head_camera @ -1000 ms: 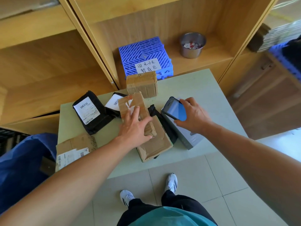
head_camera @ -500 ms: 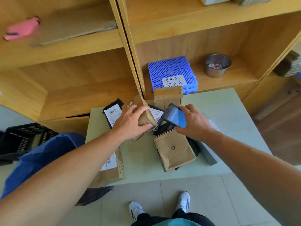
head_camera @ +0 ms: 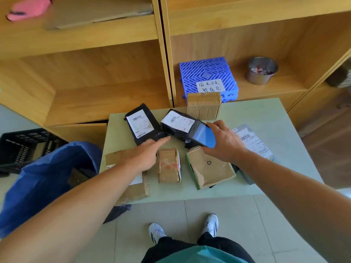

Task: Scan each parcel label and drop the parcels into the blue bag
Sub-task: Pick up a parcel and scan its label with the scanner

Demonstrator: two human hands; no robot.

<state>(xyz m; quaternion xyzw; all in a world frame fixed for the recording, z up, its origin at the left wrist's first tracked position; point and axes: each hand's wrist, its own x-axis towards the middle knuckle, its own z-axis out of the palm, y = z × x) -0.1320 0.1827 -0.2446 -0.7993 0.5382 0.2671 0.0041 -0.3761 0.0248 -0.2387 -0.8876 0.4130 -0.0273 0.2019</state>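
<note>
Wooden shelving [head_camera: 247,25] rises behind the pale green worktop [head_camera: 266,114]. Blue bag [head_camera: 38,186] stands on the floor against the worktop's left edge, mouth open upward. Black crate [head_camera: 22,147] sits on the floor further left of the worktop. Blue grid tile [head_camera: 207,73] with a handwritten paper note lies on the shelf just behind the worktop's back edge. Parcels are all on the worktop: flat cardboard box [head_camera: 133,190] at the front-left corner, overhanging the front edge; recycle-mark paper parcel [head_camera: 210,169] front centre; grey parcel [head_camera: 252,143] on the right side, label up; left black parcel [head_camera: 142,124] and middle black parcel [head_camera: 174,124] back-left of centre, labels up; back cardboard box [head_camera: 204,106] at the back edge; small taped parcel [head_camera: 169,166] front centre, just left of the paper parcel. Steel cup [head_camera: 262,71] is on the shelf behind the worktop's back-right. Scanner [head_camera: 202,134], screen lit blue, is over the middle black parcel near worktop centre. Right hand [head_camera: 224,143] grips the scanner, fingers curled round it. Left hand [head_camera: 146,154] is flat, fingers straight, holding nothing, above the flat cardboard box, fingertips at the left black parcel's near end; cannot tell if touching.
</note>
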